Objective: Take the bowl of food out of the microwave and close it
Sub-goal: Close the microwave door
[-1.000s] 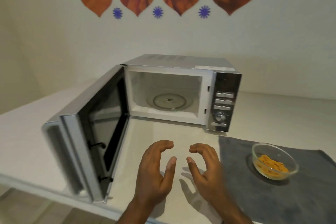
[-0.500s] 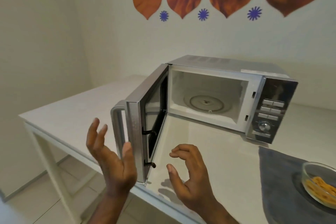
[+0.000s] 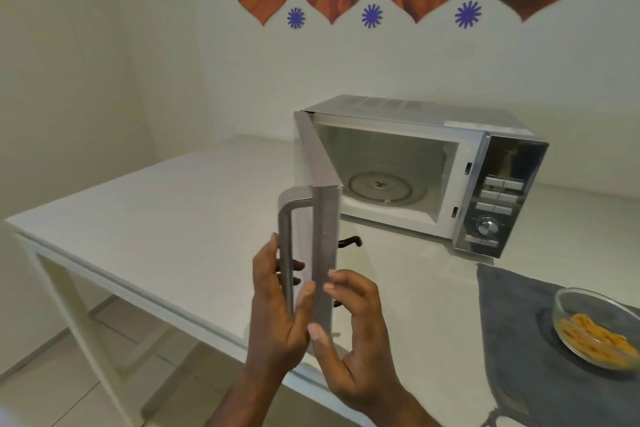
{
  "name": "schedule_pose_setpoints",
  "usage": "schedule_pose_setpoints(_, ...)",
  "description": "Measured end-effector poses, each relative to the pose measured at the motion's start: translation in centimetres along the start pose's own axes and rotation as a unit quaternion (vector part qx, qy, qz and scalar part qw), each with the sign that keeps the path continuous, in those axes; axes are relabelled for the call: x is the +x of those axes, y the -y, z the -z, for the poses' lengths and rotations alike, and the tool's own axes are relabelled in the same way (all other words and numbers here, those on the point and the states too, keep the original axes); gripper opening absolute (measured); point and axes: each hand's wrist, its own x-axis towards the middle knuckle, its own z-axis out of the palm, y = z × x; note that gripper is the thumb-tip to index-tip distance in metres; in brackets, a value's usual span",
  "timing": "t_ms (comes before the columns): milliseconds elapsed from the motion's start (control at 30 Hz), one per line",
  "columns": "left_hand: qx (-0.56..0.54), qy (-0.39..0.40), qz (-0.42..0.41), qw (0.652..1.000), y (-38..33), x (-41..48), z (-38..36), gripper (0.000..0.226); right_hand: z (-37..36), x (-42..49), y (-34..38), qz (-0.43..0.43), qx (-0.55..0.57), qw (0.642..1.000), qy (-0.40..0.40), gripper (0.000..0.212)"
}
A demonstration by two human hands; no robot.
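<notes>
A silver microwave (image 3: 408,121) stands on the white table (image 3: 166,218) with its door (image 3: 323,218) swung wide open toward me. The cavity holds only the glass turntable (image 3: 386,185). My left hand (image 3: 277,308) wraps around the door's handle (image 3: 285,236), fingers behind it. My right hand (image 3: 356,319) sits just right of the door's free edge, thumb and fingertips touching that edge. A glass bowl (image 3: 595,329) of orange food rests on a grey cloth (image 3: 519,340) at the right.
The microwave's control panel (image 3: 498,208) with buttons and a dial faces me. The table's near edge runs diagonally below my hands, with tiled floor (image 3: 52,374) beyond it at the left. A wall with orange and blue decoration stands behind.
My left hand rose and closed around the door handle. My right hand came up to the door's edge. The view shifted left, so the bowl now sits at the far right.
</notes>
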Motion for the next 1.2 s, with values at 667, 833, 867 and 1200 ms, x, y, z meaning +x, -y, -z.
schedule_pose_setpoints(667, -0.019, 0.203, -0.056, 0.977, -0.9, 2.8, -11.7, 0.056, 8.0, -0.9, -6.7, -0.233, -0.120, 0.964, -0.040, 0.045)
schedule_pose_setpoints(833, -0.024, 0.233, -0.077, 0.969, -0.8, 4.1, -14.2, 0.059, 8.9, 0.1, -8.5, -0.280, -0.124, 0.951, -0.041, 0.043)
schedule_pose_setpoints(867, -0.018, 0.237, -0.084, 0.968, -0.6, 4.4, -14.6, 0.059, 9.1, 0.4, -8.9, -0.288, -0.122, 0.949, -0.045, 0.043)
schedule_pose_setpoints(1200, -0.024, 0.251, -0.098, 0.963, 1.4, 6.6, -20.3, 0.065, 12.1, 2.6, -13.9, -0.326, -0.113, 0.937, -0.059, 0.030)
